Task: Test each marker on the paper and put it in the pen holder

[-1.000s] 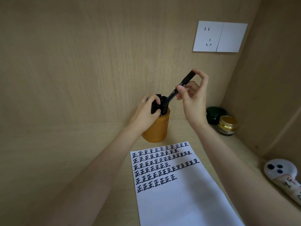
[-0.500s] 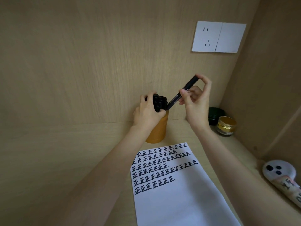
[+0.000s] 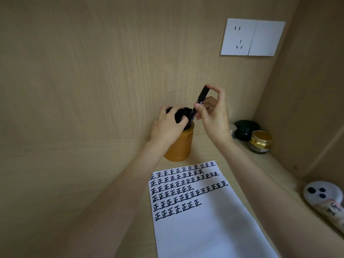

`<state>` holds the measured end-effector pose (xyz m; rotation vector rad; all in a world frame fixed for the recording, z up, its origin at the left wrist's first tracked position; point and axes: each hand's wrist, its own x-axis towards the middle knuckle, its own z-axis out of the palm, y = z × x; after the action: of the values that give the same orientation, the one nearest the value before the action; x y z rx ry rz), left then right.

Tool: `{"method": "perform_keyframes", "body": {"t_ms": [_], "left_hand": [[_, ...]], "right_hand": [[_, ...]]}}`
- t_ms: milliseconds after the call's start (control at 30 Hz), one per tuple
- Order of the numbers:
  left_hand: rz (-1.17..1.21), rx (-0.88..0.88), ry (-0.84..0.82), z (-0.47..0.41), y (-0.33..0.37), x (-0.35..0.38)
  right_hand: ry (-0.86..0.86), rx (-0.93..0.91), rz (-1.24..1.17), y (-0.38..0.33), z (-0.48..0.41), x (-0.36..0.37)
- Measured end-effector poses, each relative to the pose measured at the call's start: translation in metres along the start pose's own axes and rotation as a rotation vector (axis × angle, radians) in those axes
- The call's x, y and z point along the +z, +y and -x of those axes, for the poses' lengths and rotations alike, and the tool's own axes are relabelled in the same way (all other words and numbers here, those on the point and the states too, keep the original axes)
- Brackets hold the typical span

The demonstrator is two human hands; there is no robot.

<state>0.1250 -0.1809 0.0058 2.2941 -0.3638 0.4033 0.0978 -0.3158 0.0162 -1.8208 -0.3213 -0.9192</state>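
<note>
- Head view: the right hand (image 3: 214,116) pinches a black marker (image 3: 202,96) between thumb and fingertips, with the marker's lower end entering the pen holder (image 3: 179,146) just below and left of that hand.
- The left hand (image 3: 167,125) curls round the bunched markers (image 3: 181,115) at the holder's mouth.
- The marker is probably light, stiff and smooth, so a mid-barrel pinch suits it.
- The paper (image 3: 204,229), nearer than both hands, bears rows of "正". The marker's label is too small to read.

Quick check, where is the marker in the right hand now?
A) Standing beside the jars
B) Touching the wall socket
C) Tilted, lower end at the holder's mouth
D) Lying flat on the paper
C: the right hand pinches the marker at a tilt, its lower end at the mouth of the holder, next to the other markers that the left hand grips.
</note>
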Motion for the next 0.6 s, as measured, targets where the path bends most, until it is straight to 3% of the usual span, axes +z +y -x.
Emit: {"method": "perform_keyframes", "body": {"t_ms": [233,400,600], "left_hand": [[-0.011,-0.021,0.025,-0.003,0.004,0.002],[-0.039,-0.052,0.051,-0.004,0.007,0.005],[0.048,-0.059,0.01,-0.004,0.002,0.003]], "right_hand": [[-0.006,0.037,-0.038,0.006,-0.002,-0.006],[-0.196,0.003,0.079,0.001,-0.008,0.001],[-0.277,0.042,0.065,0.003,-0.013,0.005]]}}
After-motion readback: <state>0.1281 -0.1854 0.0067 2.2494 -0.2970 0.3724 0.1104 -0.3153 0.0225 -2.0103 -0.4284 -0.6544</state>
